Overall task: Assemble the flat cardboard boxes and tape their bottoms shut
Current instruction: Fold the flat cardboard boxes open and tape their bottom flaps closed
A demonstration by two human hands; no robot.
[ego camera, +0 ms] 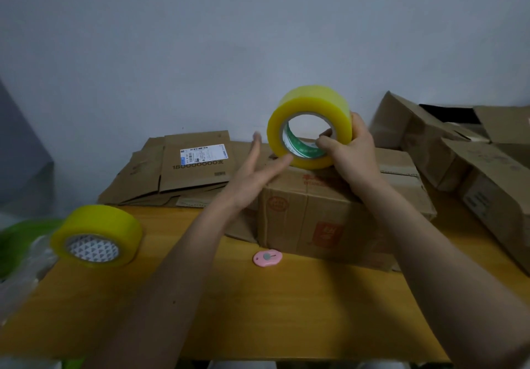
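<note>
- Squarely in the middle of the view stands the assembled brown cardboard box with red printing (329, 213), resting on the yellow wooden table (229, 305) with its folded flaps uppermost.
- Just above that box the right hand (354, 153) holds up a wide roll of yellowish clear packing tape (309, 126); the thumb is hooked inside the green-printed core and the other fingers wrap the outer rim, so the grip is a pinch across the roll's wall.
- Beside it the left hand (258, 167) is blurred, with fingers straight and slightly spread, their tips touching or nearly touching the roll's lower edge and holding nothing.
- Judging by this, the step in hand is finding the tape's loose end before sealing the flaps.
- Next, I judge, the left fingertips must pick up that end, pull out a strip and lay it along the seam where the flaps meet; whether an end is already lifted cannot be told.
- Tape rolls: two, counting the second yellowish roll with a white patterned core (96, 236) lying on the table's left part.
- One small pink oval cutter (267, 258) lies on the table just in front of the box.
- Flattened brown cardboard boxes (183, 167) lie stacked behind against the wall, several, number unclear; one carries a white label.
- More brown boxes (459, 162) are piled at right, at least two, tilted.
</note>
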